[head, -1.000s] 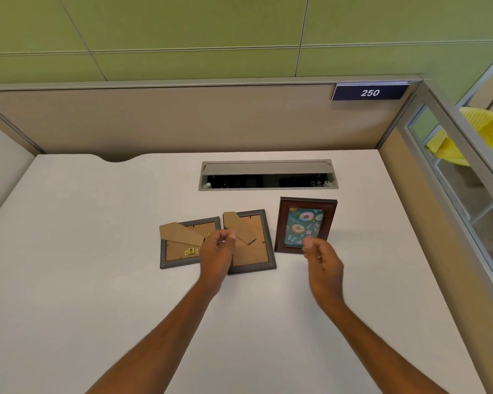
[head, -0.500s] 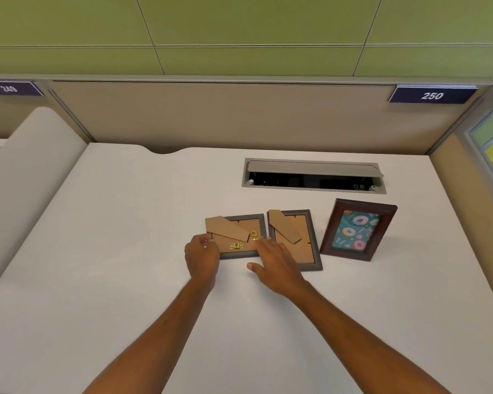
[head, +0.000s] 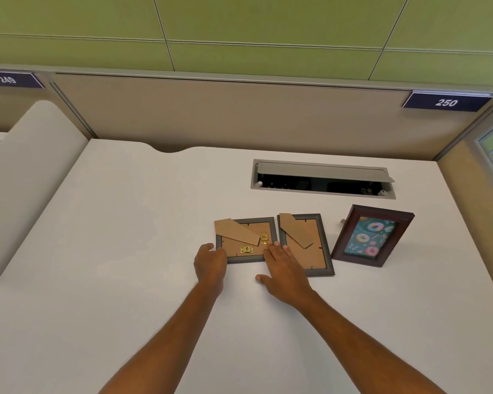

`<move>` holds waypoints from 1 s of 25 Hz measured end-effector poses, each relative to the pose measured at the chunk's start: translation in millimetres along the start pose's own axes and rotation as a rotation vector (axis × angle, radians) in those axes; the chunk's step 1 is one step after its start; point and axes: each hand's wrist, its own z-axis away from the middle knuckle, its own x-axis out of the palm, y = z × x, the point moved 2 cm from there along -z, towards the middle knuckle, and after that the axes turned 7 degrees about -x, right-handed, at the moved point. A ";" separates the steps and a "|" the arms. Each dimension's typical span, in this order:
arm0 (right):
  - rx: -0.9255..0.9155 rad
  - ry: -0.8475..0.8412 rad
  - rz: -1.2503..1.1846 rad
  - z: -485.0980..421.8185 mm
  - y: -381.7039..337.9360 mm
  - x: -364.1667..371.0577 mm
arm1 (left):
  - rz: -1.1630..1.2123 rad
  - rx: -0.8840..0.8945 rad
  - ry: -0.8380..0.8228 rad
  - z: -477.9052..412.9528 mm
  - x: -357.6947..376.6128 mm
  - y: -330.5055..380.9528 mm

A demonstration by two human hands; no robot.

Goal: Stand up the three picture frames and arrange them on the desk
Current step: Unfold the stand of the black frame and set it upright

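My left hand [head: 211, 264] lay loosely curled against the near left corner of the face-down left frame [head: 245, 240], grasping nothing. My right hand [head: 285, 270] rested flat and spread across that frame's near right corner, fingertips [head: 276, 247] at the gap beside the second face-down frame [head: 306, 244]. The left frame's long axis ran left to right, directly ahead of both hands. The donut frame [head: 372, 236] stood apart, far right.
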 end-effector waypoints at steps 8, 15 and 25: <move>0.020 0.022 -0.091 -0.3 3.5 -0.2 | -0.012 -0.192 -0.017 -5.4 6.6 16.5; 0.018 0.050 -0.123 0.4 8.2 -6.8 | 0.069 -0.258 -0.097 -20.2 -4.9 16.6; 0.118 0.036 -0.355 5.9 2.5 -20.8 | 0.096 -0.086 -0.128 -13.2 -16.5 11.4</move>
